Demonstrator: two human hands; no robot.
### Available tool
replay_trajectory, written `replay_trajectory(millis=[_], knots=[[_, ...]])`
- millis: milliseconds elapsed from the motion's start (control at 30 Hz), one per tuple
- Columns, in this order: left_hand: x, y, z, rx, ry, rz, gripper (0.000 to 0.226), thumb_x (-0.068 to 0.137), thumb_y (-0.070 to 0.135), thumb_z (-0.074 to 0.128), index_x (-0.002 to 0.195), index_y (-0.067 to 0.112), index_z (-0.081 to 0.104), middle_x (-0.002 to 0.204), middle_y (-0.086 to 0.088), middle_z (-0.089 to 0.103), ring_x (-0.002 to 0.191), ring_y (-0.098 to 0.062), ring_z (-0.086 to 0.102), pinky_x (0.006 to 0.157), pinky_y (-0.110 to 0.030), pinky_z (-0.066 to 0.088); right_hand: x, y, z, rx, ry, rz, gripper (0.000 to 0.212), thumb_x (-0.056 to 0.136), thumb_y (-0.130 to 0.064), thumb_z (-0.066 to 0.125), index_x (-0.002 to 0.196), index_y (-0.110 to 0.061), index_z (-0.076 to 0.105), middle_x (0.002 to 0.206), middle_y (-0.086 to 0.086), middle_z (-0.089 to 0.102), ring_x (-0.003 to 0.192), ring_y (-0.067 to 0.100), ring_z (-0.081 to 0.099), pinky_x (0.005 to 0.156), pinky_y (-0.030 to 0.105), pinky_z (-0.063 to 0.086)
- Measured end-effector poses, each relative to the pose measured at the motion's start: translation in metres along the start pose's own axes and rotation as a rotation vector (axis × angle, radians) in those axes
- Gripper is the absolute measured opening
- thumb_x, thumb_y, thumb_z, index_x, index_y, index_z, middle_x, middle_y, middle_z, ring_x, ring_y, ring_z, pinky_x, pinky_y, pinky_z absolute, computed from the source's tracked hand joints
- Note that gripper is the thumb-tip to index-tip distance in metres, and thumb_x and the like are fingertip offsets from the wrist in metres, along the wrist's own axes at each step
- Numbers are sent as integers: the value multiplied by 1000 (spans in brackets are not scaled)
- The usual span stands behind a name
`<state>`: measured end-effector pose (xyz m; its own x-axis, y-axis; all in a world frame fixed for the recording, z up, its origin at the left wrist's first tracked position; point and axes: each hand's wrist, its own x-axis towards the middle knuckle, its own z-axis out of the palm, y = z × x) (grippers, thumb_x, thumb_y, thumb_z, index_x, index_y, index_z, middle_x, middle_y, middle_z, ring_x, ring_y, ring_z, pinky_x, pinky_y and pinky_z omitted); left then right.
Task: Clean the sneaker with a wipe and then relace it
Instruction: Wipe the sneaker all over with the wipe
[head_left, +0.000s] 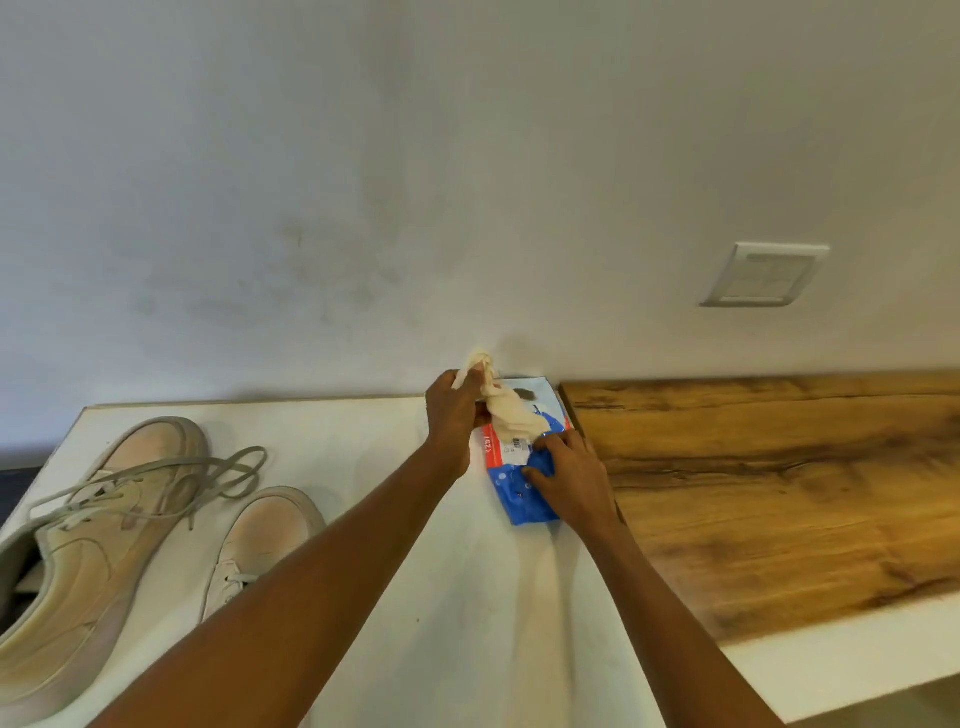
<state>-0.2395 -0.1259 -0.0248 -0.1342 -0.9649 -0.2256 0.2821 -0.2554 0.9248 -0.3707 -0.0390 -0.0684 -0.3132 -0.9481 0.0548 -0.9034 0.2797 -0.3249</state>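
The left hand is pinching a wet wipe with curled fingers, pulling it toward 12 o'clock, while the right hand is pressing the blue wipe pack flat with straight fingers (probably so it does not lift). The two laced sneakers are waiting at 9 o'clock.

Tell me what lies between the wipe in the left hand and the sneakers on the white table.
Nothing visible does. The left hand grips the wipe above the wipe pack, held down by the right hand. Only bare white table separates it from the sneakers.
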Motion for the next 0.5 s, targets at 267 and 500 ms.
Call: replay_trajectory(millis=[267, 500], knots=[[-44, 38, -29, 46, -267, -6, 13, 89, 13, 62, 102, 9, 61, 91, -7, 70, 77, -19, 69, 62, -27, 57, -32, -77, -61, 956, 150, 63, 20, 98, -13, 42, 101, -26, 57, 99, -6, 59, 84, -2, 60, 70, 6, 46], [-113, 72, -91, 98, -117, 5, 20, 86, 19, 66, 95, 4, 58, 81, -11, 65, 62, -20, 63, 51, -27, 54, -87, -146, -61, 1267, -99, 265, 24, 93, -25, 57, 114, -14, 57, 104, 9, 67, 86, 18, 68, 62, 23, 56]])
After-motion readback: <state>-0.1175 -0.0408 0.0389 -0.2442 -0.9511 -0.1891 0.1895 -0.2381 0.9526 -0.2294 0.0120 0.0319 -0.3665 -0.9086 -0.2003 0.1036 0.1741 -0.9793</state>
